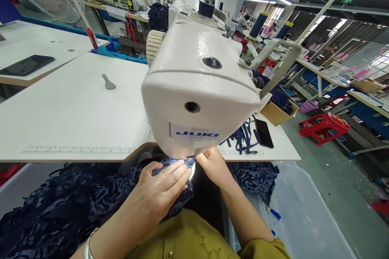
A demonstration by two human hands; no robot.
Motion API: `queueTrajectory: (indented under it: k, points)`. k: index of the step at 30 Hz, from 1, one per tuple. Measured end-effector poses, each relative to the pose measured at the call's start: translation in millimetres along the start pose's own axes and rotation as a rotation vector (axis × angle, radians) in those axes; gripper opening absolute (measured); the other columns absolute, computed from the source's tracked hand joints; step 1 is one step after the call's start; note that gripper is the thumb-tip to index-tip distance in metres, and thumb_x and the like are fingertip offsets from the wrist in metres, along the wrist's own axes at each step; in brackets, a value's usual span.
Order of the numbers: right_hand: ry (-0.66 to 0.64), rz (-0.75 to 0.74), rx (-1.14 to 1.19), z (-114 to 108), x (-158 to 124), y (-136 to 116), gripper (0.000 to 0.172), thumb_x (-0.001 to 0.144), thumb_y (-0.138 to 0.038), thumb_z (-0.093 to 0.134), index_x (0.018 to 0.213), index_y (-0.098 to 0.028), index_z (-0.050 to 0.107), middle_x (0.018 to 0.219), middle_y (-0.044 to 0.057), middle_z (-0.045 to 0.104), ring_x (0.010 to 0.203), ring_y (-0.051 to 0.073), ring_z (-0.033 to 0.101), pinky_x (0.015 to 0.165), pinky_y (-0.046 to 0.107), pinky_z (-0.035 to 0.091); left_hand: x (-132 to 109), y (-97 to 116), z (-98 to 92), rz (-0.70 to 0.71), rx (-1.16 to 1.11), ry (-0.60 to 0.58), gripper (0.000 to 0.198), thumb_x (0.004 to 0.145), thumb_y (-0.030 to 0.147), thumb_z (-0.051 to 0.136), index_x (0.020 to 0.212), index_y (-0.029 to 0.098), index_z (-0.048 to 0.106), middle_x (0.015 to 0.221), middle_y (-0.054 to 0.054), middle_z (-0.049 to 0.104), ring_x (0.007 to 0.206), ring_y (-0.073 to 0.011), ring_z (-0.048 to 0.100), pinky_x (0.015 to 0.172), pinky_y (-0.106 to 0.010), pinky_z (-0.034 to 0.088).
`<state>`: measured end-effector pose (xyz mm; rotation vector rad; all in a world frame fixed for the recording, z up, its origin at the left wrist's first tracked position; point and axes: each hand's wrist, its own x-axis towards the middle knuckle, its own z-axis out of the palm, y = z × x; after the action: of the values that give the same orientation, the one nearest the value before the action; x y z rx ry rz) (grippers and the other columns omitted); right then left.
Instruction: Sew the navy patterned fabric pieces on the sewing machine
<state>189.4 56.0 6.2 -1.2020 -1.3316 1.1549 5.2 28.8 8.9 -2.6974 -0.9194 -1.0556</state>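
Expect little weight and a limp, soft feel from the dark blue patterned cloth (pixel 186 199), judging by the loose folds. Probably not fragile, but apt to pucker, slide or bunch under uneven pressure. Best to take hold close to the edge, with flat fingers spreading the near part and a light pinch at the far side; better to avoid tugging on the drooping folds, likely to pull out of line.

Find the cloth directly under the left hand (pixel 165 188), at the front edge of the table (pixel 75 117) and below the head of the sewing machine (pixel 200 97). See the left hand laid nearly flat, fingers outstretched and together, thumb set apart with a bit of cloth showing in the gap. Notice the right hand (pixel 214 168) near those fingertips, at the right-hand edge of the cloth, with fingers drawn in narrow; cannot tell whether pinching the cloth or only touching.

Note also a heap of similar cloth (pixel 60 210) to the left of the left hand, and a smaller bundle (pixel 257 180) to the right of the right wrist, by a clear plastic bin (pixel 304 210). Look past the right hand for loose navy strips (pixel 243 139) and a phone (pixel 264 133) on the table.
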Motion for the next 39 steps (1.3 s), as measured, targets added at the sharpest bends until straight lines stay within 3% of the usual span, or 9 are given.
queueTrajectory:
  k: [5, 9, 16, 26, 35, 39]
  points:
    - [0.039, -0.076, -0.218, -3.0, 15.8, -6.3, 0.01, 0.08, -0.019, 0.054, 0.084, -0.019, 0.062, 0.074, 0.001, 0.066, 0.084, 0.021, 0.064, 0.085, 0.036, 0.051, 4.6, 8.4, -5.7, -0.06, 0.038, -0.054, 0.027, 0.095, 0.02, 0.046, 0.119, 0.02, 0.058, 0.112, -0.002, 0.07, 0.108, -0.0185, 0.06, 0.087, -0.035, 0.031]
    - [0.056, -0.145, -0.309, 0.6, 27.5, -3.0, 0.009, 0.078, -0.02, 0.055, 0.078, -0.02, 0.064, 0.071, 0.002, 0.068, 0.085, 0.022, 0.064, 0.086, 0.036, 0.051, 8.2, 17.2, -4.1, -0.136, 0.11, -0.027, 0.024, 0.095, 0.023, 0.047, 0.114, 0.02, 0.061, 0.109, -0.001, 0.071, 0.102, -0.0198, 0.062, 0.083, -0.037, 0.032]
    - [0.038, -0.219, -0.281, 8.3, 34.6, -6.0, 0.022, 0.077, -0.025, 0.053, 0.095, -0.019, 0.063, 0.1, 0.009, 0.07, 0.092, 0.022, 0.065, 0.085, 0.033, 0.051, 11.0, 24.8, 0.2, -0.179, 0.206, -0.021, 0.024, 0.095, 0.023, 0.048, 0.114, 0.019, 0.063, 0.109, -0.001, 0.071, 0.099, -0.019, 0.062, 0.08, -0.036, 0.034]
    - [0.067, -0.175, -0.358, 10.5, 36.5, -2.1, 0.013, 0.075, -0.025, 0.053, 0.081, -0.021, 0.064, 0.082, 0.006, 0.071, 0.079, 0.022, 0.063, 0.079, 0.035, 0.053, 13.1, 28.2, 0.4, -0.145, 0.305, -0.009, 0.024, 0.093, 0.022, 0.051, 0.112, 0.016, 0.064, 0.107, -0.005, 0.071, 0.096, -0.02, 0.062, 0.079, -0.036, 0.033]
    - [0.054, -0.174, -0.359, 10.7, 36.3, -7.4, 0.02, 0.075, -0.025, 0.053, 0.089, -0.02, 0.067, 0.092, 0.009, 0.072, 0.087, 0.024, 0.065, 0.087, 0.038, 0.051, 5.7, 28.5, 4.7, -0.152, 0.351, -0.012, 0.029, 0.094, 0.025, 0.051, 0.117, 0.012, 0.061, 0.108, -0.007, 0.07, 0.098, -0.0218, 0.062, 0.08, -0.036, 0.034]
    - [0.054, -0.182, -0.293, 12.4, 36.1, -8.3, 0.031, 0.073, -0.023, 0.056, 0.103, -0.019, 0.066, 0.094, 0.008, 0.072, 0.1, 0.026, 0.063, 0.09, 0.039, 0.051, 2.5, 27.8, 5.8, -0.163, 0.35, 0.011, 0.032, 0.094, 0.029, 0.05, 0.119, 0.012, 0.061, 0.108, -0.007, 0.071, 0.099, -0.0226, 0.062, 0.081, -0.037, 0.035]
